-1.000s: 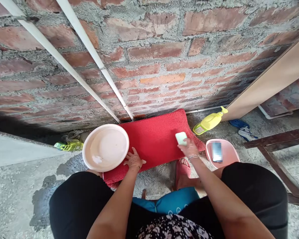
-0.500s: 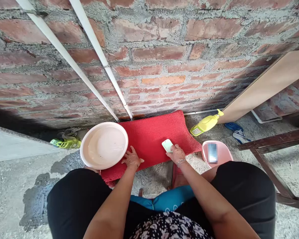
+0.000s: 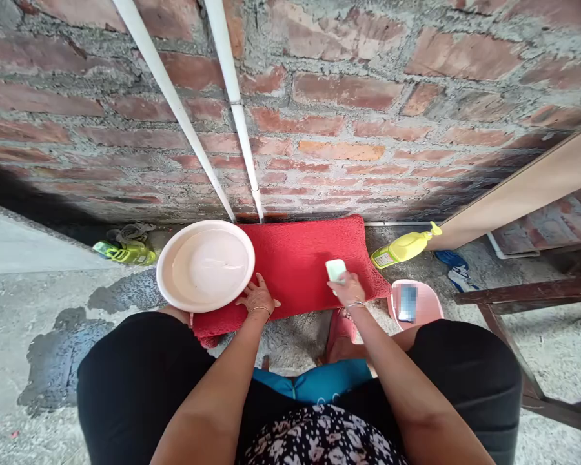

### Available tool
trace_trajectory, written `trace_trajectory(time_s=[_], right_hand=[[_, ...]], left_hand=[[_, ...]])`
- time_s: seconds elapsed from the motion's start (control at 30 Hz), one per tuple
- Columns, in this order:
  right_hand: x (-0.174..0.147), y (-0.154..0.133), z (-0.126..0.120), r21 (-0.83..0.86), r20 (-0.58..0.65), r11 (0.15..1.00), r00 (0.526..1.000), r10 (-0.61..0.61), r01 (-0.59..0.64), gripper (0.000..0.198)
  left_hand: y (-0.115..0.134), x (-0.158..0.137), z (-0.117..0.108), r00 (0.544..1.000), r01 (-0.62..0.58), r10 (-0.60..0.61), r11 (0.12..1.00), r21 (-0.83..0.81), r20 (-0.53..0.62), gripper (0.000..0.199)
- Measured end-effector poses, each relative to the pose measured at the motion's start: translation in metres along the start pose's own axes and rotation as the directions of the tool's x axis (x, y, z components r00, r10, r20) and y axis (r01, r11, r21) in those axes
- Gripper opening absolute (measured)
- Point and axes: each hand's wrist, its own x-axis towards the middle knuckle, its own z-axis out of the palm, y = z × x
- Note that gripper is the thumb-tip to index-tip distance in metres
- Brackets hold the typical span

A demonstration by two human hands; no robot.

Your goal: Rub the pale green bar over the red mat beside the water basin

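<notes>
Right-hand grip (image 3: pixel 347 288): closed on the near end of a pale green block (image 3: pixel 336 268), fingers bent over it; its underside is hidden.
Left hand (image 3: pixel 259 298): holds nothing; fingers spread, palm down on the red cloth (image 3: pixel 295 265) by its near edge, just beside the basin (image 3: pixel 168 290); cannot tell whether a fingertip meets the rim.
Cloth risk: could slide or ruck up under a hard push of the block, since only the spread hand and the basin appear to pin it; nothing seen weighing on its right end.
Basin risk: holds water (image 3: pixel 213 258) and reaches past the cloth's left end, support below hidden; a sharp tug on the cloth might tilt it and slop some out.
Block risk: held by one end only, it may twist or slip from the fingers, more so if wet; wetness cannot be judged.
Right-end risk: a long sweep past the near right corner could knock the pink tub (image 3: pixel 432 307); the yellow pump bottle (image 3: pixel 403 248) stands just off the right end, less exposed.
Block's place: over the cloth's right half, about midway between far and near edges, well apart from the basin.
Block to grip: most of it projects beyond the fingers toward the far edge; palm lies on the near-edge side.
</notes>
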Motion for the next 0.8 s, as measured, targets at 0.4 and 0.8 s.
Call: trace_trajectory(time_s=[0.4,0.8], right_hand=[[0.016,-0.116,0.049,-0.106,0.157,0.868,0.870,-0.468,0.486,0.038],[0.059,0.088,-0.019,0.035,-0.134,0.952,0.942,0.306,-0.305,0.039]], left_hand=[[0.003,0.003,-0.001,0.999,0.026,-0.026,1.000,0.013,0.030,0.123],[0.000,-0.001,-0.002,1.000,0.006,-0.006,1.000,-0.016,-0.012,0.120]])
